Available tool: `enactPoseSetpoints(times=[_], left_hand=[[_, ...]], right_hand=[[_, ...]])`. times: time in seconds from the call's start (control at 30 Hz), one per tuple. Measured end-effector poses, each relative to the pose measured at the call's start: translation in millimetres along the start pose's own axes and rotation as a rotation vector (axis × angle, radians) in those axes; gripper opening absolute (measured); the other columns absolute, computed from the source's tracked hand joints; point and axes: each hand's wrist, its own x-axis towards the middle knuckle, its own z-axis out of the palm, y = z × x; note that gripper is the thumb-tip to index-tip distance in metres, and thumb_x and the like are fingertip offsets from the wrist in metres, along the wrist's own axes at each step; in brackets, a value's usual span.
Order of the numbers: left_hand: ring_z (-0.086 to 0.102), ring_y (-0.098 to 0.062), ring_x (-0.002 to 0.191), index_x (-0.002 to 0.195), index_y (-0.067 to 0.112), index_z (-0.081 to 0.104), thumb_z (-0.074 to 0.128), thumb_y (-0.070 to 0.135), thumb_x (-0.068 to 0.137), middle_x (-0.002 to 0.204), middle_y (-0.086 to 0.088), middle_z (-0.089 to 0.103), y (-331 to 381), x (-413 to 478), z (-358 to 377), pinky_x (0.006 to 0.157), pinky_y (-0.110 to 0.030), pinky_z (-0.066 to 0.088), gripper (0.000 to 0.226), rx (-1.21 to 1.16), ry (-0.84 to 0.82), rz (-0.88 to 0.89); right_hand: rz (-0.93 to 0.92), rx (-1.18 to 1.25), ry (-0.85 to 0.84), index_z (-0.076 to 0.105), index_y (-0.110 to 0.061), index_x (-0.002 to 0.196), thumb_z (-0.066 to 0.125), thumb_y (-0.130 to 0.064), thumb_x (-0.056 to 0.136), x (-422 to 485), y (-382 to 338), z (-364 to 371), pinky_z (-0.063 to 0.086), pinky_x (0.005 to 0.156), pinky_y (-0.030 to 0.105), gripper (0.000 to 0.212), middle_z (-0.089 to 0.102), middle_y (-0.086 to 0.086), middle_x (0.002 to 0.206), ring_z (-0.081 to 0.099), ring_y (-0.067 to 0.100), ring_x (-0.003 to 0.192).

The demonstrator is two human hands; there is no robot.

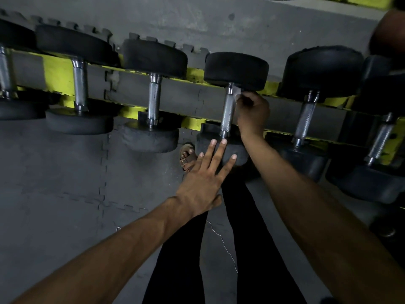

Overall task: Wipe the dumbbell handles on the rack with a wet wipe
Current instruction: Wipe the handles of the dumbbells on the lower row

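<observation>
i counted six dumbbell handles in a row running from nine o'clock to three o'clock: the first handle (4, 71), the second handle (80, 84), the third handle (154, 99), the fourth handle (228, 113), the fifth handle (306, 119) and the sixth handle (380, 141). one yellow rack (57, 73) carried them all. i saw two hands, the left hand (201, 181) and the right hand (252, 110), one wet wipe (237, 92) toward twelve o'clock, and one sandalled foot (186, 156) near the centre.

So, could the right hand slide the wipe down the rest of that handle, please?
Probably yes: right hand holds the wipe at the handle top; left hand touches only the weight below.
</observation>
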Motion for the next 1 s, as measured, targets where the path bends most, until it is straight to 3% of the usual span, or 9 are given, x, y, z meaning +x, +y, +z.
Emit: enactPoseSetpoints(times=[0.07, 0.17, 0.33, 0.4, 0.47, 0.6, 0.77, 0.9, 1.0], left_hand=[[-0.025, -0.041, 0.155, 0.166, 0.019, -0.007, 0.081, 0.049, 0.078, 0.165, -0.02, -0.034, -2, 0, 0, 0.123, -0.058, 0.027, 0.128, 0.002, 0.0, 0.005], [-0.027, -0.042, 0.154, 0.166, 0.019, -0.008, 0.081, 0.05, 0.08, 0.164, -0.02, -0.036, -2, 1, 1, 0.124, -0.059, 0.024, 0.128, 0.0, -0.006, 0.012], [-0.028, -0.043, 0.153, 0.165, 0.019, -0.01, 0.079, 0.049, 0.081, 0.163, -0.021, -0.037, -3, 1, 2, 0.125, -0.058, 0.021, 0.126, 0.02, -0.02, 0.015], [-0.029, -0.043, 0.153, 0.165, 0.019, -0.012, 0.078, 0.048, 0.082, 0.162, -0.022, -0.038, -3, 2, 2, 0.126, -0.058, 0.019, 0.126, 0.038, -0.032, 0.019], [-0.03, -0.043, 0.152, 0.165, 0.019, -0.014, 0.076, 0.049, 0.083, 0.161, -0.022, -0.04, -4, 3, 2, 0.127, -0.058, 0.016, 0.125, 0.051, -0.052, 0.025], [-0.03, -0.044, 0.152, 0.164, 0.019, -0.014, 0.072, 0.048, 0.088, 0.16, -0.023, -0.042, -5, 3, 0, 0.127, -0.057, 0.015, 0.119, 0.071, -0.052, 0.032], [-0.031, -0.044, 0.151, 0.164, 0.019, -0.017, 0.069, 0.044, 0.092, 0.159, -0.023, -0.043, -5, 2, -4, 0.128, -0.057, 0.013, 0.115, 0.072, -0.056, 0.025], [-0.031, -0.044, 0.151, 0.164, 0.019, -0.018, 0.068, 0.04, 0.094, 0.159, -0.022, -0.043, -4, 1, -2, 0.128, -0.055, 0.012, 0.112, 0.072, -0.058, 0.018], [-0.033, -0.043, 0.151, 0.163, 0.019, -0.018, 0.069, 0.043, 0.093, 0.159, -0.022, -0.043, -4, 0, -4, 0.129, -0.054, 0.009, 0.115, 0.07, -0.061, 0.016]], right_hand=[[-0.278, -0.307, -0.011, 0.07, -0.013, 0.092, 0.061, -0.02, 0.094, -6, 0, -3, 0.045, 0.075, 0.026, 0.012, 0.07, 0.006, 0.096, 0.064, 0.021, 0.091], [-0.482, -0.576, -0.062, 0.066, -0.01, 0.11, 0.049, -0.025, 0.098, -9, -2, -11, 0.044, 0.081, 0.032, 0.026, 0.061, 0.014, 0.117, 0.056, 0.031, 0.111], [-0.856, -0.817, -0.187, 0.061, -0.017, 0.134, 0.055, -0.011, 0.095, -7, -1, -17, 0.056, 0.077, 0.037, 0.04, 0.056, -0.004, 0.142, 0.059, 0.029, 0.113], [-0.862, -0.99, -0.267, 0.057, -0.018, 0.135, 0.053, -0.015, 0.097, -1, -5, -14, 0.05, 0.064, 0.031, 0.039, 0.053, -0.008, 0.145, 0.066, 0.026, 0.094], [-0.867, -1.098, -0.469, 0.064, -0.012, 0.117, 0.054, -0.017, 0.096, -1, -16, -12, 0.039, 0.056, 0.029, 0.023, 0.061, 0.003, 0.126, 0.067, 0.031, 0.079], [-0.935, -1.4, -1.079, 0.07, -0.016, 0.097, 0.048, -0.027, 0.099, -9, -50, -7, 0.04, 0.064, 0.034, 0.024, 0.07, 0.012, 0.097, 0.068, 0.034, 0.091], [-0.938, -1.498, -0.803, 0.068, -0.011, 0.104, 0.05, -0.019, 0.095, 8, -75, -13, 0.05, 0.07, 0.035, 0.022, 0.069, 0.011, 0.105, 0.067, 0.034, 0.094], [-0.845, -1.494, -1.256, 0.069, -0.02, 0.11, 0.045, -0.026, 0.102, -9, -68, -9, 0.046, 0.07, 0.034, 0.026, 0.071, 0.007, 0.109, 0.066, 0.03, 0.1], [-0.955, -1.441, -1.114, 0.072, -0.019, 0.107, 0.051, -0.024, 0.099, -1, -73, -10, 0.047, 0.075, 0.034, 0.023, 0.072, 0.005, 0.104, 0.066, 0.029, 0.098]])
